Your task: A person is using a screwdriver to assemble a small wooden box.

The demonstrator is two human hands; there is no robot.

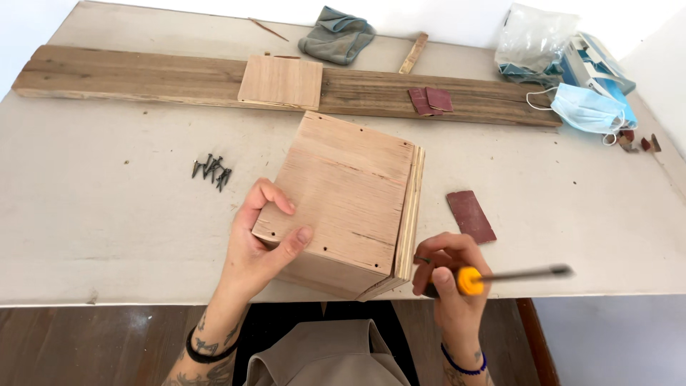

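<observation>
Plywood box (346, 204) at frame centre is gripped by the left hand (261, 246); a yellow-handled screwdriver (500, 276) is clasped in the right hand (450, 268), screws (211, 170) lying upper left.

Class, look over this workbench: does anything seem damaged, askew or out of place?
Mildly, yes. The side panel of the plywood box held by the left hand stands slightly proud at the near corner. Dark screws lie loose on the table, and a face mask sits among the tools.

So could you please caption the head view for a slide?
Left hand steadies a plywood box; right hand holds a screwdriver.
</observation>
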